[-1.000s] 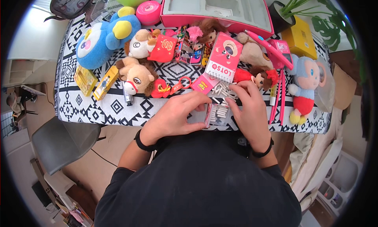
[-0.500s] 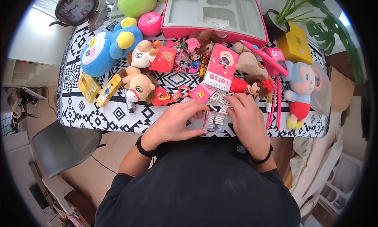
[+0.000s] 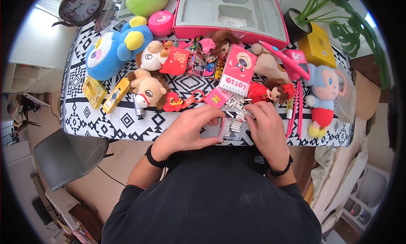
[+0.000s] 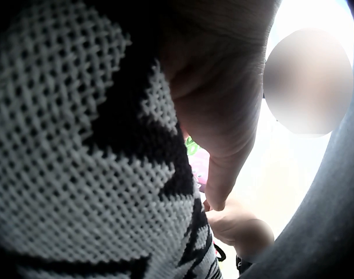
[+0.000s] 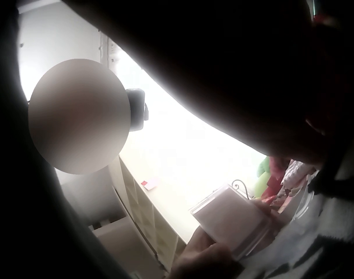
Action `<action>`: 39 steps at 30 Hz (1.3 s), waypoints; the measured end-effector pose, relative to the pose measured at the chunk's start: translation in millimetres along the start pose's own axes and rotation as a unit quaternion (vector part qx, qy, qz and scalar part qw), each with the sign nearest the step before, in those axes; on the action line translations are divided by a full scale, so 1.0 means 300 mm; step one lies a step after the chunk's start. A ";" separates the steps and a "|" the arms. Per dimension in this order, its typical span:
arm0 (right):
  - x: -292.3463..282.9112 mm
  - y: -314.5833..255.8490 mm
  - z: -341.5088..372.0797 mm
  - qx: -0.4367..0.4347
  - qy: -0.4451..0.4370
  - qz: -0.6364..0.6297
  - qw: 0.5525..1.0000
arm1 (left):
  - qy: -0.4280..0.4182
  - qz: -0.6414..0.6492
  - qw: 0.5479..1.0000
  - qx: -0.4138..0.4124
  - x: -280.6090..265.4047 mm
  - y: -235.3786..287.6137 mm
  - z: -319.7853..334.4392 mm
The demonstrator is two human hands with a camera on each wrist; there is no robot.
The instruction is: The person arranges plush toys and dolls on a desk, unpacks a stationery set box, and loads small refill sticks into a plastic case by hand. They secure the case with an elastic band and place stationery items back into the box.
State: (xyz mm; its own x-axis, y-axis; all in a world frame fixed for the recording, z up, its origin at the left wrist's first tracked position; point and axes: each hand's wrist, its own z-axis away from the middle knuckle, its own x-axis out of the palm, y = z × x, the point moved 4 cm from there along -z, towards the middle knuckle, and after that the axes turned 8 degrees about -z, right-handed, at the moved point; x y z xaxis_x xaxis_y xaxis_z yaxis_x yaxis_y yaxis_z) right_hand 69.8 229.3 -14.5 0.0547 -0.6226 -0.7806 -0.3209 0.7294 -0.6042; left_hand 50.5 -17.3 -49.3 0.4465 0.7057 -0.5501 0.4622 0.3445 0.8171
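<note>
Partly filled clear box (image 3: 221, 129), white sticks (image 3: 232, 126) inside

Behind the sticks (image 3: 233, 124) lies 1 notepad (image 3: 238, 68), behind that 1 box (image 3: 230, 35).

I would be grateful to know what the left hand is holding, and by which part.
The left hand grips a small, clear plastic box by its left side, between thumb and fingers.

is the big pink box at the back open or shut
Open: no lid covers the pink box, and the grey tray with its shaped hollows shows inside.
</note>
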 end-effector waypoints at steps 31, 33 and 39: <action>-0.026 -0.095 0.038 -0.051 -0.015 -0.100 0.994 | 0.021 0.007 1.000 -0.014 0.005 -0.010 0.008; -0.015 -0.096 0.044 -0.055 -0.024 -0.090 0.994 | 0.023 0.004 1.000 -0.010 0.002 -0.009 0.006; 0.008 -0.106 0.055 -0.056 -0.058 -0.083 0.993 | 0.020 0.000 1.000 -0.013 0.005 -0.010 0.007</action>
State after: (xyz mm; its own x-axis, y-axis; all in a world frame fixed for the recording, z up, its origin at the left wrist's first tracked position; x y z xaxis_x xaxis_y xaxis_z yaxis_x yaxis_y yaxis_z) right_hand 95.8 209.3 0.1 0.2228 -0.6895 -0.6892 -0.4016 0.5793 -0.7093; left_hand 51.4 -18.6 -52.9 0.4153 0.7300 -0.5429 0.4415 0.3601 0.8218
